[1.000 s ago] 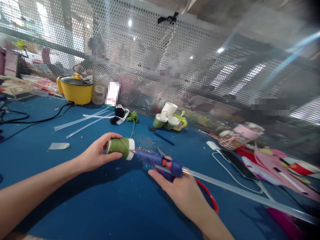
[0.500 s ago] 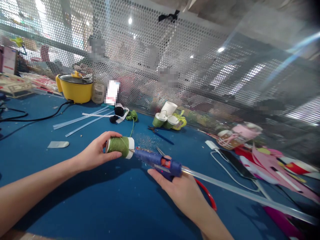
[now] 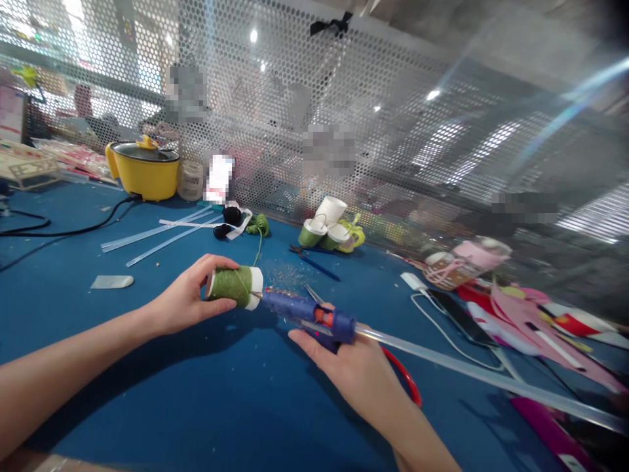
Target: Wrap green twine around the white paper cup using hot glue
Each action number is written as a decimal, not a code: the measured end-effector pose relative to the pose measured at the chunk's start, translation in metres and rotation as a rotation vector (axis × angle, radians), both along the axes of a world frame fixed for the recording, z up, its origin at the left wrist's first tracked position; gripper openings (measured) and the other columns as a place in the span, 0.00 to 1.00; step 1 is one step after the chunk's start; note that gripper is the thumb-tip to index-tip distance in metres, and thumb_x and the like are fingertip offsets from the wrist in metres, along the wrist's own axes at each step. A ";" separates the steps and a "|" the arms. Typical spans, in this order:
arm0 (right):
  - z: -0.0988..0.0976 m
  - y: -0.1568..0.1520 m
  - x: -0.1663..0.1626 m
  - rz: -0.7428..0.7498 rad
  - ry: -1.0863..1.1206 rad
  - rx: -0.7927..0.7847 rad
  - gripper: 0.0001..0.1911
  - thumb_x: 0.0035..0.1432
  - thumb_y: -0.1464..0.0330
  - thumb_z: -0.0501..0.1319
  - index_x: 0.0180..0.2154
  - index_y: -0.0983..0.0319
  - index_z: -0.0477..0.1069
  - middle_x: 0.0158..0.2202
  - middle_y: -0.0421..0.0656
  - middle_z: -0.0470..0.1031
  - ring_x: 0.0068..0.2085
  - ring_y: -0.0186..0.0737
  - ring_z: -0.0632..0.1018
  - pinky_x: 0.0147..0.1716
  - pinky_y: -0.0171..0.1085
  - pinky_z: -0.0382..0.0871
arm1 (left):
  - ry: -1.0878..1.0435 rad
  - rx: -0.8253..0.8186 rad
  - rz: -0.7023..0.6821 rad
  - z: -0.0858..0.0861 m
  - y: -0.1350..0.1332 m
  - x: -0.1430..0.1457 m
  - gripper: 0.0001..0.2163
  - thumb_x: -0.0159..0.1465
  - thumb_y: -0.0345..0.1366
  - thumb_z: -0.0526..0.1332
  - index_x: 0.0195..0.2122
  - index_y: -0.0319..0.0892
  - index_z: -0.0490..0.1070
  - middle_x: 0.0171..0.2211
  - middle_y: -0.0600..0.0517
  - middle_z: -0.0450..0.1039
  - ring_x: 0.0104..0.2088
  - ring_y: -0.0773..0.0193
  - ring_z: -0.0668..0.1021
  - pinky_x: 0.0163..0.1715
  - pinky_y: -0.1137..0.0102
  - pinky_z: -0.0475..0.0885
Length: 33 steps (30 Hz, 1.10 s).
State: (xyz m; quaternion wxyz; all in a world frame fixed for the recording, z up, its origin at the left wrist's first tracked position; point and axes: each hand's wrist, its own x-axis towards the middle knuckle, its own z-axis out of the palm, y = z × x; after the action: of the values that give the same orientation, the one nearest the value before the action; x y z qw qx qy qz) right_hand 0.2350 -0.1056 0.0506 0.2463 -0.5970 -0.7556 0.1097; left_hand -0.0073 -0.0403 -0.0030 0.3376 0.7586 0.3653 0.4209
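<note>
**Glue gun [image 3: 307,313] nozzle meets the yarn-wrapped cup [image 3: 234,287]**

At the far left of the bench [image 3: 196,406] the yellow pot [image 3: 143,172] has its lid on, so its contents are hidden. The clear jar [image 3: 190,181] just right of it is too blurred to tell what it holds. Farther right, a cluster of green-wrapped cups [image 3: 327,229] lies tipped, their insides out of sight.

The yarn-wrapped cup lies on its side in front of you, near the middle, just above the bench. Your left hand [image 3: 189,301] is curled around its left end, fingers over the top and thumb below. Your right hand [image 3: 354,373] is closed on the glue gun's grip, with the nozzle touching the cup's white rim. A long glue stick [image 3: 466,373] trails out to the right.
</note>
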 end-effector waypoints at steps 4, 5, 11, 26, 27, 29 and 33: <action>0.001 -0.001 -0.001 -0.006 0.011 -0.008 0.14 0.53 0.56 0.58 0.36 0.57 0.71 0.33 0.40 0.77 0.35 0.42 0.76 0.38 0.39 0.69 | 0.003 0.057 -0.013 0.001 0.000 0.000 0.19 0.56 0.35 0.62 0.48 0.45 0.61 0.43 0.48 0.65 0.42 0.58 0.72 0.41 0.62 0.69; 0.002 -0.001 -0.001 -0.010 0.016 -0.011 0.14 0.53 0.55 0.58 0.36 0.57 0.72 0.33 0.39 0.77 0.35 0.42 0.76 0.37 0.39 0.69 | 0.007 0.074 -0.019 0.001 0.000 -0.001 0.19 0.56 0.35 0.62 0.48 0.46 0.60 0.44 0.48 0.65 0.43 0.58 0.71 0.42 0.62 0.69; 0.006 0.001 -0.004 -0.007 0.031 0.012 0.15 0.53 0.56 0.57 0.37 0.58 0.73 0.34 0.41 0.77 0.37 0.43 0.76 0.38 0.40 0.70 | 0.043 0.172 -0.045 0.001 -0.002 -0.001 0.18 0.56 0.33 0.61 0.48 0.46 0.60 0.46 0.48 0.62 0.46 0.57 0.69 0.47 0.60 0.67; 0.003 0.003 -0.004 -0.089 0.012 0.089 0.15 0.51 0.54 0.58 0.31 0.58 0.74 0.22 0.41 0.75 0.31 0.45 0.77 0.32 0.40 0.69 | 0.168 0.290 -0.077 0.008 -0.009 0.000 0.16 0.58 0.30 0.59 0.48 0.44 0.60 0.50 0.45 0.59 0.50 0.56 0.67 0.48 0.61 0.67; 0.003 0.003 -0.004 -0.097 0.012 0.081 0.15 0.51 0.54 0.58 0.30 0.58 0.74 0.21 0.40 0.74 0.30 0.45 0.77 0.31 0.39 0.69 | 0.178 0.296 -0.083 0.008 -0.010 0.000 0.16 0.59 0.29 0.59 0.48 0.44 0.60 0.50 0.45 0.58 0.50 0.56 0.67 0.48 0.61 0.67; 0.004 0.002 -0.005 -0.112 0.013 0.055 0.14 0.51 0.55 0.58 0.27 0.58 0.73 0.16 0.39 0.71 0.26 0.43 0.76 0.29 0.39 0.69 | 0.197 0.318 -0.094 0.008 -0.010 0.000 0.16 0.59 0.29 0.58 0.48 0.44 0.60 0.50 0.45 0.58 0.51 0.56 0.67 0.49 0.61 0.67; 0.005 0.002 -0.005 -0.123 0.018 0.023 0.15 0.52 0.55 0.58 0.25 0.58 0.72 0.11 0.36 0.67 0.22 0.41 0.74 0.26 0.38 0.67 | 0.220 0.349 -0.105 0.008 -0.010 0.000 0.16 0.59 0.28 0.58 0.48 0.45 0.59 0.51 0.44 0.57 0.51 0.56 0.66 0.50 0.61 0.66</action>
State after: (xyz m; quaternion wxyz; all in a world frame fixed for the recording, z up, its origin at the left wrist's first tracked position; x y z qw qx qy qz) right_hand 0.2295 -0.1036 0.0557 0.2660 -0.6385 -0.7165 0.0909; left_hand -0.0070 -0.0503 0.0052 0.1808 0.8649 0.2814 0.3743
